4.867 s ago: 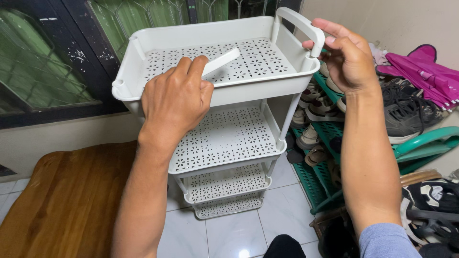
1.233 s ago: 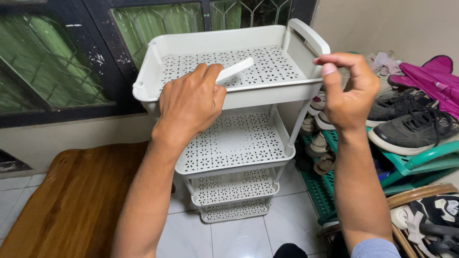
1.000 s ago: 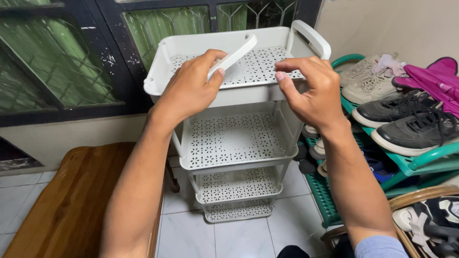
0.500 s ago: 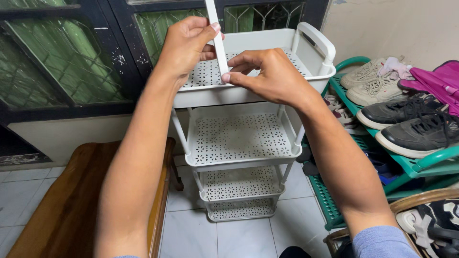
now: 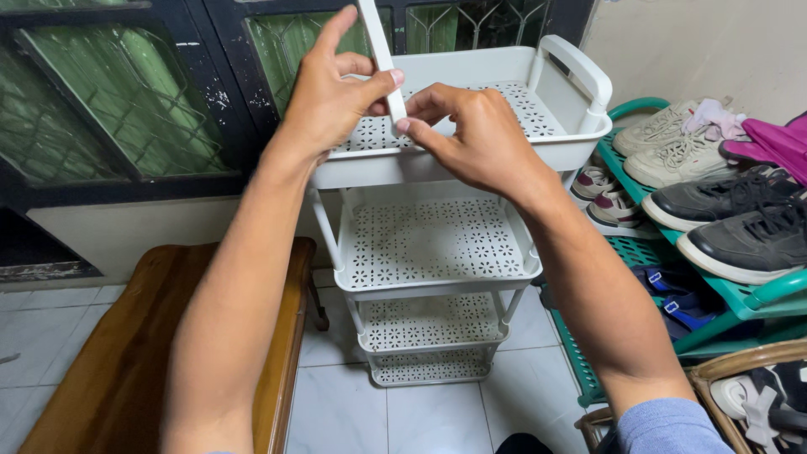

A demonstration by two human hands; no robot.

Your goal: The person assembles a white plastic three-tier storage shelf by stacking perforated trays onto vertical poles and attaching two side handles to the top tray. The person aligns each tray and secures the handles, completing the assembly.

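Both hands, left hand [image 5: 332, 97] and right hand [image 5: 475, 134], gripping white handle piece [image 5: 382, 55] above tiered rack [image 5: 437, 244], shoes [image 5: 731, 219] alongside.

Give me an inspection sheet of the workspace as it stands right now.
Surface: pale tiled floor; wooden bench at left.
Job's things: white tiered rack with perforated shelves, a handle fitted at its right end; loose white handle piece held upright above the top tray.
Clutter: green shoe rack at right, loaded with shoes; pink item beside them.
Hands: left hand grips the handle piece; right hand pinches its lower end.
Cables: nothing seen.
Surroundings: dark-framed window with green patterned glass behind; plain wall at right.
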